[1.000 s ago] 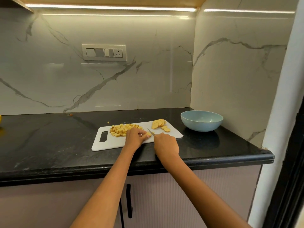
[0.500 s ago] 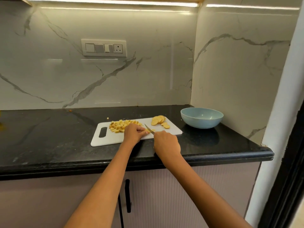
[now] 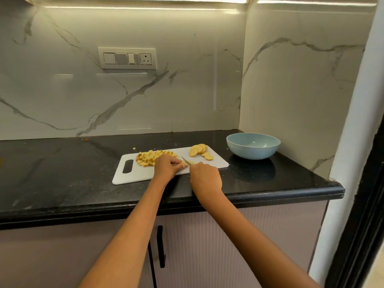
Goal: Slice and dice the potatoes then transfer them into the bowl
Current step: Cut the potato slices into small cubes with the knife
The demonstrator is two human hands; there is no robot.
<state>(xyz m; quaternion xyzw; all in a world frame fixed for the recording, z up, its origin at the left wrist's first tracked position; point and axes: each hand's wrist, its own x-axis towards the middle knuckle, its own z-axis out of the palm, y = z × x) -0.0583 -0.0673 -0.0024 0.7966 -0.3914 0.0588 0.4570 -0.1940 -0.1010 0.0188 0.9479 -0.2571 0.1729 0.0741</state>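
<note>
- Head view: the right hand (image 3: 204,178) hides the knife's handle, its curled fingers clenched round it; only the short blade of the knife (image 3: 186,161) shows, its long axis running from near right to far left, tip toward the far left.
- The left hand (image 3: 167,166) has its fingers curled down on the white cutting board (image 3: 137,175), fingertips just beside the blade; the piece under them is covered, so what they hold cannot be told, though a sliver of yellow shows beside the blade.
- The diced potato (image 3: 152,157) lies in a loose heap on the far left part of the board, partly behind the left hand; 1 small cube sits off the board on the black counter (image 3: 62,173), just beyond its far edge.
- The potato slices (image 3: 199,149) lean in an overlapping row at the board's far right corner, with about 2 more lying flat just near of them; the exact number is hard to make out.
- The board's long axis runs left to right, slightly angled, its handle slot at the left end.
- The pale blue bowl (image 3: 253,145) stands upright on the counter right of the board, apart from it.
- Both forearms are cut off by the bottom edge.
</note>
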